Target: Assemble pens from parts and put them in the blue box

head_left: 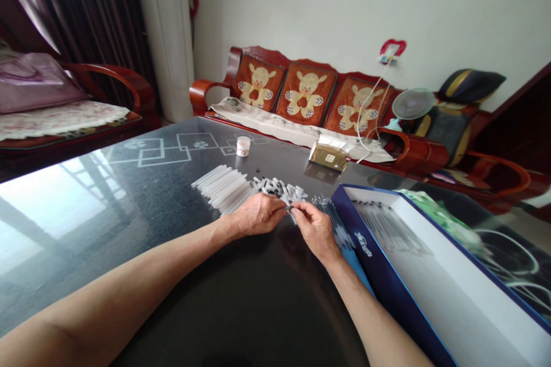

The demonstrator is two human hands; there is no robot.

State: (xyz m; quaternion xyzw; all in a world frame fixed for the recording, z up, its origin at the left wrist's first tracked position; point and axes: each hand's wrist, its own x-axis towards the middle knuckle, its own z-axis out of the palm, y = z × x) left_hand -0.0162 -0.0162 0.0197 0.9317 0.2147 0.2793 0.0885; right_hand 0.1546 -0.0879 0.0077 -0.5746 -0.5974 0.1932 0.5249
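My left hand (pixel 259 214) is closed, thumb and finger pinched, and its fingertips almost meet those of my right hand (pixel 316 228). Between them is a small dark piece (pixel 288 207), perhaps a pen part; blur hides its exact kind. Right behind my hands lies a heap of white and black pen caps (pixel 279 188). Translucent white pen barrels (pixel 224 184) are laid side by side to the left of the heap. Thin pen refills (pixel 334 219) lie to the right, near my right hand and against the box.
An open blue box (pixel 359 252) with several assembled-looking pens (pixel 390 226) inside stands at the right. A small white cup (pixel 243 147) and a gold tissue pack (pixel 329 155) are farther back on the dark glossy table (pixel 172 195). A green-and-white bag (pixel 443 218) and cables lie beyond the box.
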